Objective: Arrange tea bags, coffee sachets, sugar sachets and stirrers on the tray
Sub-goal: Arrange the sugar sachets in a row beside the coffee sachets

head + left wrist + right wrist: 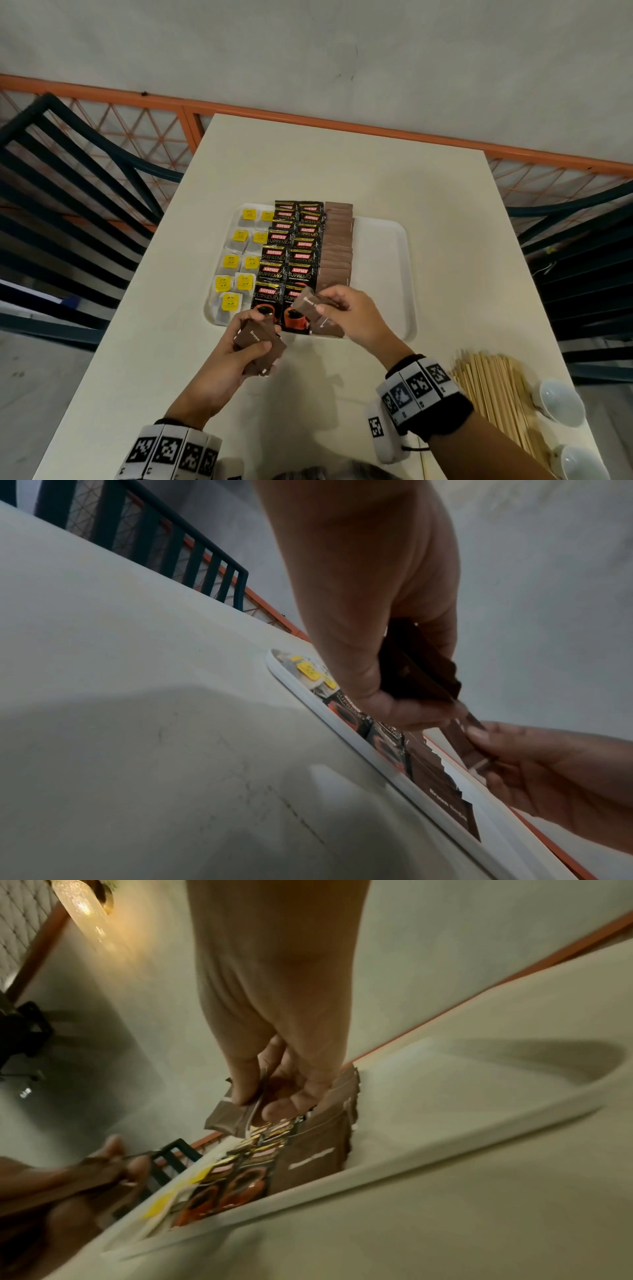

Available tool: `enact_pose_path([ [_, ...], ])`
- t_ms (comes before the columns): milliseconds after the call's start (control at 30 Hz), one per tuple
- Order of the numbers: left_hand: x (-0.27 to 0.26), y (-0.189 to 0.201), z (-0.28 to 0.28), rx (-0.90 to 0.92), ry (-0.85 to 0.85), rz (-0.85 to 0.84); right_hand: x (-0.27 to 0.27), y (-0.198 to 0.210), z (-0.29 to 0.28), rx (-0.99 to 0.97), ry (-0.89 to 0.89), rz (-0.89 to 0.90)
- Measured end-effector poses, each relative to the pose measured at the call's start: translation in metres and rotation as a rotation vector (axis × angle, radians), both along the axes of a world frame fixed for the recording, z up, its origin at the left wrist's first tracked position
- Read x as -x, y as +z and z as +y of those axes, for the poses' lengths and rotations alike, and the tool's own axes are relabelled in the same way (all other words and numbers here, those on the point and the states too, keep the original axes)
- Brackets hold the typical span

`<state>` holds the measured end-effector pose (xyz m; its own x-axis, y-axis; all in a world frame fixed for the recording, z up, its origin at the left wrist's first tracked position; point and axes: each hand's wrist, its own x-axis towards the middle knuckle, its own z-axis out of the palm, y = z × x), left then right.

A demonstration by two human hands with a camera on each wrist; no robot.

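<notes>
Well along, by the look of it: tea bags [236, 263] with yellow tags already laid in two columns at the left of the white tray [383, 274], black coffee sachets [291, 253] in two overlapping columns beside them, and a column of brown sugar sachets [337, 243] just right of the coffee, running from the far edge almost to the near rim. Sugar column apparently being finished at this moment: left hand [236, 353] curled round a small stack of sugar sachets [260, 346] above the table just short of the tray's near rim, right hand [352, 315] pinching one sachet [313, 303] between thumb and fingers over the near end of the coffee and sugar columns. Right part of the tray still bare; wooden stirrers [493, 394] still in a heap on the table at the near right, next to two white cups [561, 404], so likely the last item to place. Readable on the coffee: "KOPIKO" and "SUPREMO"; on the held sugar sachets: "Brown"; tea tags too small to read
</notes>
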<state>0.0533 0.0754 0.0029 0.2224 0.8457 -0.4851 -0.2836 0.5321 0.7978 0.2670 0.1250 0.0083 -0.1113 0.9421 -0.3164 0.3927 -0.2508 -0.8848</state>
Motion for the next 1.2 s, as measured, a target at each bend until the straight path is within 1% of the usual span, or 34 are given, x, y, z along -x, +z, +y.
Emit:
enact_pose_path([
  [100, 0.001, -0.001, 0.000, 0.010, 0.028, -0.005, -0.018, -0.004, 0.002, -0.076, 0.029, -0.176],
  [333, -0.002, 0.001, 0.000, 0.017, 0.022, 0.011, -0.027, -0.017, -0.003, -0.071, 0.156, -0.313],
  [533, -0.002, 0.001, 0.000, 0.017, 0.017, 0.016, -0.021, -0.025, -0.008, -0.241, 0.242, -0.589],
  [633, -0.002, 0.001, 0.000, 0.018, 0.022, 0.016, -0.018, -0.025, -0.010, -0.335, 0.312, -0.679],
  [733, -0.003, 0.002, 0.000, 0.014, 0.017, 0.003, -0.016, -0.022, -0.011, -0.345, 0.344, -0.737],
  [800, -0.004, 0.002, 0.000, 0.007, 0.005, -0.005, -0.011, -0.020, -0.013, -0.352, 0.327, -0.703],
  [833, -0.005, 0.003, 0.000, 0.001, -0.004, -0.005, -0.007, -0.017, -0.015, -0.340, 0.314, -0.648],
  [900, -0.007, 0.004, 0.000, -0.012, -0.020, 0.014, 0.004, -0.007, -0.018, -0.270, 0.284, -0.449],
  [967, -0.009, 0.004, -0.001, -0.018, -0.024, 0.022, 0.015, 0.004, -0.023, -0.139, 0.309, -0.221],
  [1000, -0.009, 0.005, -0.001, -0.022, -0.026, 0.023, 0.020, 0.009, -0.026, -0.064, 0.332, -0.147],
  [1067, -0.010, 0.006, -0.001, -0.033, -0.031, 0.028, 0.027, 0.011, -0.032, 0.024, 0.350, -0.072],
  [1200, -0.010, 0.007, -0.002, -0.053, -0.062, 0.036, 0.028, 0.002, -0.035, 0.051, 0.274, 0.013],
])
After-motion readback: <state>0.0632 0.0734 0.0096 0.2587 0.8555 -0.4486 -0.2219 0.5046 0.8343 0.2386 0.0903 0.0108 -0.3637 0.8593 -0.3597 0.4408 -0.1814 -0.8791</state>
